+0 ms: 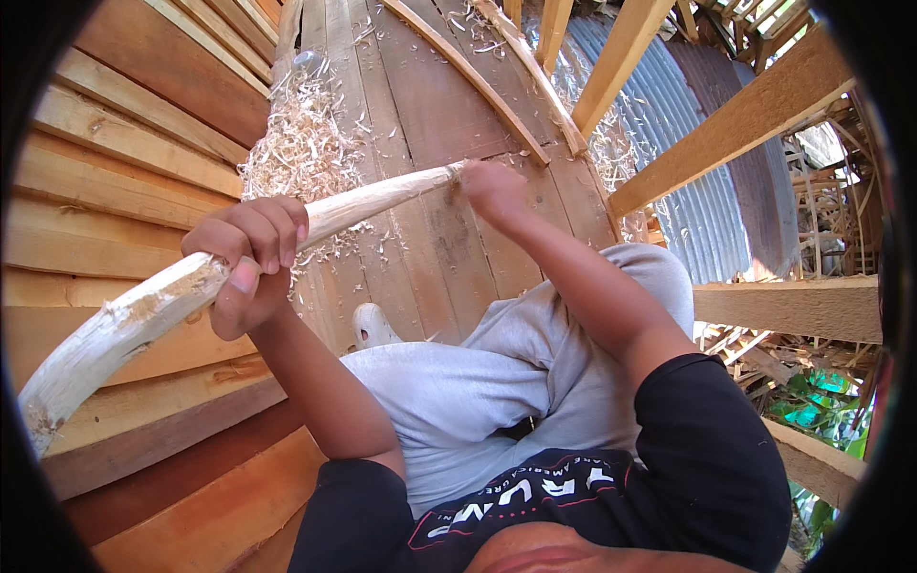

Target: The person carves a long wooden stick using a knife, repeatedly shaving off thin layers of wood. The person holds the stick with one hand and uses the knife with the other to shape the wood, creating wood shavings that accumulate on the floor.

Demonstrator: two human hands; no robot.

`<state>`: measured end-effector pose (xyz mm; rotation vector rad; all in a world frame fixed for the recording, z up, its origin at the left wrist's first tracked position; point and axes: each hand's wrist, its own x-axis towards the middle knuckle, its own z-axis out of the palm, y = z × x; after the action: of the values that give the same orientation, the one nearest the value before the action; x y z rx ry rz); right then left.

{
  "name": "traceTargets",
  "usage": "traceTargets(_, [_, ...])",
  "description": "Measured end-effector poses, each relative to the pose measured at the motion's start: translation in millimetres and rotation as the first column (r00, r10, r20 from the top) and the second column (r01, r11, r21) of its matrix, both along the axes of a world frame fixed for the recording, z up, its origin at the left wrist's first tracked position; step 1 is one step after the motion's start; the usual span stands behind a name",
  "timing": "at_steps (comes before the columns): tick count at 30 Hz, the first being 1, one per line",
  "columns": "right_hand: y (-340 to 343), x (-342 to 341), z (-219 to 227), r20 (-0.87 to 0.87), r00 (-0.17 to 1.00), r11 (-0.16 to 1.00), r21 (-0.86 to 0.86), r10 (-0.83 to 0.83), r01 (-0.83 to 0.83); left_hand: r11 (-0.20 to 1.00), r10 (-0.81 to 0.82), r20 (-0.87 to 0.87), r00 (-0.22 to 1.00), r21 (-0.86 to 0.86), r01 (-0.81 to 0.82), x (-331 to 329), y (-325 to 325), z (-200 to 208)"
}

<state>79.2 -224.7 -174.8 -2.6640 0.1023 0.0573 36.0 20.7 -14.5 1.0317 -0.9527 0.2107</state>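
Note:
A long, curved, peeled wooden branch (373,197) crosses in front of me, from the lower left up toward the middle. My left hand (250,250) is wrapped around its thicker part, the thumb pressed along the near side. At the thin far end, my right hand (494,194) is closed in a fist about the tip; its fingers are slightly blurred and partly turned away. The branch's surface is pale and whittled, with brownish patches near my left hand. Its thick end bends down at the left rim of the head view.
A heap of wood shavings (308,134) lies on the plank floor (435,115). Two thin wooden strips, one a curved strip (468,76), rest farther off. A plank wall (124,191) rises at left. Wooden rails (735,124) and corrugated metal sheet (683,162) stand at right. A pale rounded piece (373,325) shows near my leg.

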Motion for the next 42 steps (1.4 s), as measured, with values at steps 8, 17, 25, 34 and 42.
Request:
traceTargets(8, [-25,14,-23,-0.063,0.998,0.999,0.033,-0.001,0.003,1.000,0.005,0.018,1.000,-0.014,-0.005,4,-5,-3])
traceTargets(17, [11,13,15,-0.050,0.986,0.987,0.020,0.157,-0.156,0.999,0.047,0.010,0.999,-0.008,-0.047,5,4,-1])
traceTargets(25, [-17,33,-32,-0.045,0.999,0.999,-0.036,0.004,-0.005,1.000,0.018,0.005,1.000,-0.010,-0.018,4,-2,-2])
traceTargets(34, [-26,41,-48,0.117,0.993,0.980,-0.197,0.019,0.004,1.000,-0.011,-0.013,1.000,0.015,0.011,3,0,-1])
traceTargets(42, [-63,84,-21,-0.043,0.865,0.635,-0.660,0.501,-0.400,0.998,-0.056,0.001,0.998,-0.002,0.056,5,-2,0])
